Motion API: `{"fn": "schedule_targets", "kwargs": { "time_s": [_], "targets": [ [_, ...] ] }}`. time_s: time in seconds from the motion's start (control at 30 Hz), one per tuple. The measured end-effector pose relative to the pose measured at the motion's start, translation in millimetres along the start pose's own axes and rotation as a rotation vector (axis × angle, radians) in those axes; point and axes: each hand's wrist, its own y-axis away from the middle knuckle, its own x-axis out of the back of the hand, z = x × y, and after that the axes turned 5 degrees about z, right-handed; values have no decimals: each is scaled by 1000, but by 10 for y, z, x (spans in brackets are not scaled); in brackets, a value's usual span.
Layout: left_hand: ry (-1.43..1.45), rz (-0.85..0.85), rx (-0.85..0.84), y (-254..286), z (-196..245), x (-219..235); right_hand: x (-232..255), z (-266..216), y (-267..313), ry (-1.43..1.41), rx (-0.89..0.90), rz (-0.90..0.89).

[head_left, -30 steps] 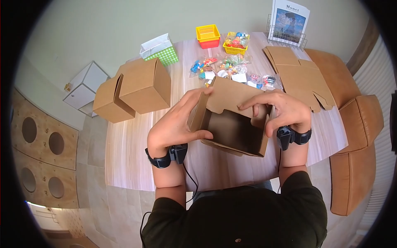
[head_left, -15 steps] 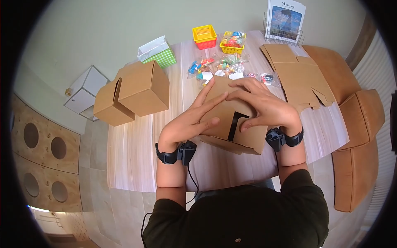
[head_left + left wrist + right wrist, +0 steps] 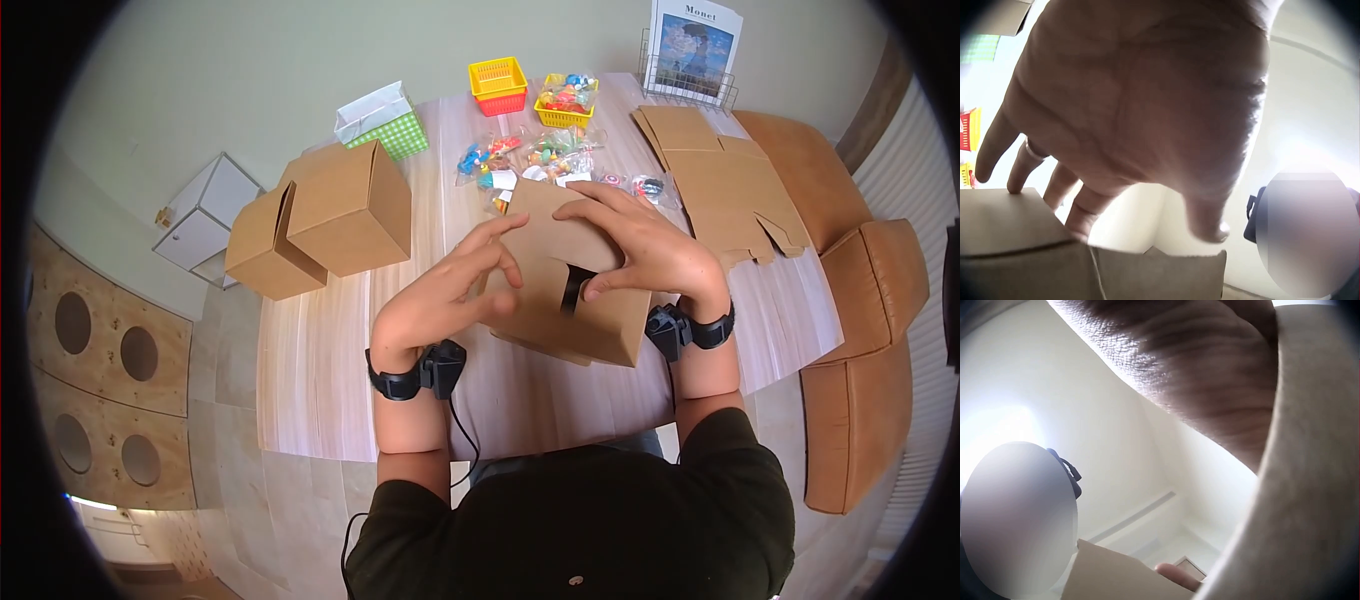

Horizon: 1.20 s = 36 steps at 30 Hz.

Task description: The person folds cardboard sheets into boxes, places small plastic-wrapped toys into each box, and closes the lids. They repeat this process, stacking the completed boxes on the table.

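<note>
A brown cardboard box (image 3: 545, 240) sits at the near middle of the table, its top flaps folded inward with a dark gap between them. My left hand (image 3: 460, 285) is at the box's left side, fingers spread and slightly bent; in the left wrist view its fingertips (image 3: 1015, 187) reach the box edge. Over the right part of the top arches my right hand (image 3: 650, 245), fingers bent toward the far flap and thumb at the edge of the gap. In the right wrist view a cardboard wall (image 3: 1310, 456) fills the right side, and most of those fingers are hidden.
Two closed cardboard boxes (image 3: 345, 215) stand at left, by a green checked bag (image 3: 395, 130). Bagged toys (image 3: 560, 150) lie behind my box, with plastic baskets (image 3: 498, 88) farther back. Flattened cardboard (image 3: 730, 180) lies at right, before a wire rack (image 3: 690, 80).
The box stood open a second ago; its flaps have since folded in over the opening. The dark gap has narrowed over the last half second, and my left hand has shifted slightly left.
</note>
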Motion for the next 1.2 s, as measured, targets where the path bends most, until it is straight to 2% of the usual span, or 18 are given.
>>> {"fn": "schedule_targets", "kwargs": {
  "time_s": [0.07, 0.17, 0.27, 0.33, 0.37, 0.43, 0.47, 0.57, 0.63, 0.77, 1.07, 1.17, 1.2],
  "targets": [
    [13, 84, 76, -18, 33, -49, -3, 15, -12, -22, 10, -2],
    [-134, 183, 56, -24, 17, -119, 9, 74, -18, -24, 45, 13],
    [-90, 193, 135, -52, 78, -195, -1, 122, -3, -3, 98, 58],
    [-190, 174, 87, -42, 30, -214, -20, 200, -16, -13, 141, 94],
    [-240, 165, 63, -44, 17, -219, -3, 226, -30, -55, 107, 78],
    [-226, 130, 136, -46, 58, -213, 42, 225, -60, -138, 39, 45],
    [-220, 112, 173, -46, 72, -208, 45, 169, -47, -82, 33, 54],
    [-300, 138, 116, -56, -2, -251, -4, -11, -9, 52, 6, 82],
    [-254, 132, 130, -66, 7, -273, -36, -26, 0, 104, -26, 95],
    [-197, 108, 159, -77, 41, -275, -88, 16, -12, 146, 8, 90],
    [-268, 109, 146, -70, 16, -310, -92, -26, -29, 183, 2, 81],
    [-319, 148, 184, -69, 21, -337, -93, -22, -29, 170, -4, 90],
    [-303, 184, 144, -69, 1, -342, -105, 21, -26, 164, 9, 108]
  ]
}}
